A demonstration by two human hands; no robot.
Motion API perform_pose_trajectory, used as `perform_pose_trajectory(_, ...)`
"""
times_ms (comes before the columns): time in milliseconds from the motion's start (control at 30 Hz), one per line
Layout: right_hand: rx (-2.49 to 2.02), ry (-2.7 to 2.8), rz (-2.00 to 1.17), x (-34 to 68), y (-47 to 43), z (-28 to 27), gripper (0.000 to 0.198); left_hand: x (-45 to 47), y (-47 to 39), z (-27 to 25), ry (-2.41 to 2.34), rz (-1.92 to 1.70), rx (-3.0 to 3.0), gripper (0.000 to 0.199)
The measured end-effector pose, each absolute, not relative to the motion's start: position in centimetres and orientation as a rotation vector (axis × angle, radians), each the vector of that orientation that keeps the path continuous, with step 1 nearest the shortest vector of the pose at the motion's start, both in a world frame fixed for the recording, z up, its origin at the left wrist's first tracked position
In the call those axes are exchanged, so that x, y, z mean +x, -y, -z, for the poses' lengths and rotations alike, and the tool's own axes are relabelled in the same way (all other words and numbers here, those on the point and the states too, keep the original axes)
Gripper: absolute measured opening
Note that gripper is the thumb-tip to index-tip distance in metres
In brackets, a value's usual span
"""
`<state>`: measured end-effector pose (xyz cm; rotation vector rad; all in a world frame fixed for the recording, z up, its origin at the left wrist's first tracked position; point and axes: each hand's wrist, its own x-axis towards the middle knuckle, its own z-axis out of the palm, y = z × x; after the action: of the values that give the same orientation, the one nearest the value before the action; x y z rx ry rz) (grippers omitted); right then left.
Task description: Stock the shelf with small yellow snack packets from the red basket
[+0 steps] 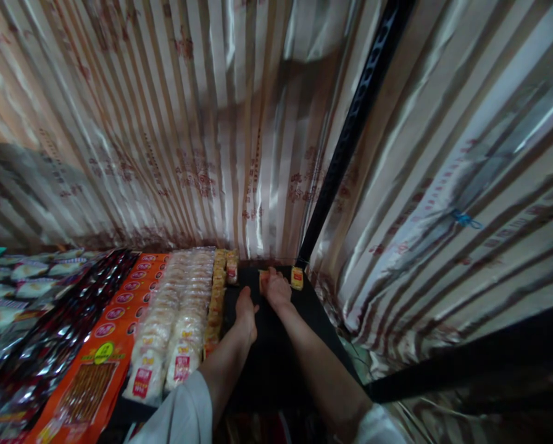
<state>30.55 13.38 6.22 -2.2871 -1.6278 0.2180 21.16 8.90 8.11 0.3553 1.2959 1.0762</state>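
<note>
On the black shelf (262, 364), my right hand (277, 288) is closed around a small yellow-orange snack packet (262, 280), which its fingers partly cover. Just to the left, my left hand (245, 313) hovers over the same surface with thumb and fingers apart and nothing visible in it. A similar yellow packet (297, 278) lies at the back right corner, beyond my right hand. Another small packet (232, 271) stands at the back, at the end of a row of yellow packets (215, 296) left of my left hand.
Rows of clear-wrapped white snacks (182, 345), orange stick-snack bags (94, 370) and dark shiny packets (68, 327) fill the left side. Striped plastic sheeting (188, 123) hangs behind. A black metal post (350, 142) rises at the back right corner.
</note>
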Motion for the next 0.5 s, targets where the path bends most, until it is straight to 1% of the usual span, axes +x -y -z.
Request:
perform_pose_trajectory(133,-2.291,1.647,-0.316,30.2,-12.2,-5.8,0.031,21.1,-8.0,-8.3,-1.307,-1.021,0.326,0.029)
perform_pose_trajectory(333,-2.23,1.573,-0.413,29.4,-10.5,-4.5,0.039,20.7,-6.4,-7.9,-1.282,-1.013,0.31,0.021)
perform_pose_trajectory(500,-2.035,1.512,-0.474,28.1,-10.4,-4.0,0.031,20.0,-5.9,-8.0,-1.222,-1.11,0.294,0.018)
